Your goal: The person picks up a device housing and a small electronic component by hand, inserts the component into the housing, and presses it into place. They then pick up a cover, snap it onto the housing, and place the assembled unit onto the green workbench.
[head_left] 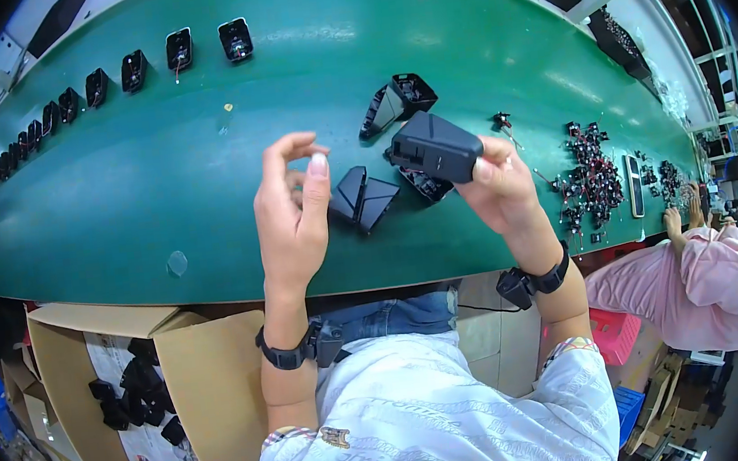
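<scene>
Raised over the green table, my right hand (pixel 500 179) grips a black plastic housing (pixel 437 147) by its right end, thumb on the near side. One long face with slots is turned toward me. My left hand (pixel 292 204) hovers left of it, fingers curled loosely and apart from the thumb, holding nothing. Just right of that hand, angular black plastic pieces (pixel 366 199) lie on the table. Beyond the held housing sits an open black shell (pixel 414 92) with a similar angular piece leaning at its left. Another open shell (pixel 429 186) is partly hidden beneath the held housing.
A row of open black housings (pixel 134 71) curves along the table's far left. Small wired parts (pixel 593 175) are heaped at right, beside a phone (pixel 634 186). A cardboard box (pixel 216 400) with black pieces stands lower left. A person in pink (pixel 708 285) sits at right.
</scene>
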### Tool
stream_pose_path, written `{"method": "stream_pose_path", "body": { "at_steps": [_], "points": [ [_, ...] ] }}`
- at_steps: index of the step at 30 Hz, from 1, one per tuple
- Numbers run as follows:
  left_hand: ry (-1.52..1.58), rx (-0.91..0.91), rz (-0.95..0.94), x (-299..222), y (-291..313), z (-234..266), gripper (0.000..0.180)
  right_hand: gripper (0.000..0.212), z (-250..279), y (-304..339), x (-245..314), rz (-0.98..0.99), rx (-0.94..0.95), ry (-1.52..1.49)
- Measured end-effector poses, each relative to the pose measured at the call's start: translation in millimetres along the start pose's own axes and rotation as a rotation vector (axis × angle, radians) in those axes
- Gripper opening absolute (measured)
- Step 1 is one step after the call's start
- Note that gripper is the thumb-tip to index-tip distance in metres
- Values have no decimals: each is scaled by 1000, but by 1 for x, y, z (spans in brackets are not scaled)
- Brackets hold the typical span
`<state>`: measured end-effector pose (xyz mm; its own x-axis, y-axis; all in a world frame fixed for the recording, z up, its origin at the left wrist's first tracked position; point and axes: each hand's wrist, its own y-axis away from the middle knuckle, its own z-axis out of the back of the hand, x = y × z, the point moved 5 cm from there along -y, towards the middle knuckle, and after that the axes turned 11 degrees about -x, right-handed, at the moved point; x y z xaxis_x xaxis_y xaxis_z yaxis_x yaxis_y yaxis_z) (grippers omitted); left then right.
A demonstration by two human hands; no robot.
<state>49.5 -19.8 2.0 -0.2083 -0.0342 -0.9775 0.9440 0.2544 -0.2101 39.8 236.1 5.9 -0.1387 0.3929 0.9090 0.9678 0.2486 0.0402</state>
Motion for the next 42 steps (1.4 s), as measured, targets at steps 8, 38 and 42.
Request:
{"method": "stream_pose_path", "body": {
  "at_steps": [8, 38, 42],
  "points": [
    [-373, 167, -360, 27, 15, 6, 67, 28, -45, -120, 50, 713, 16, 1187],
    [-491, 107, -344, 23, 20, 6, 63, 44, 124, -7, 87, 213, -289, 1587],
    [-493, -1, -321, 27, 21, 13, 50, 42, 136, -7, 52, 460, -157, 1640]
  ]
}}
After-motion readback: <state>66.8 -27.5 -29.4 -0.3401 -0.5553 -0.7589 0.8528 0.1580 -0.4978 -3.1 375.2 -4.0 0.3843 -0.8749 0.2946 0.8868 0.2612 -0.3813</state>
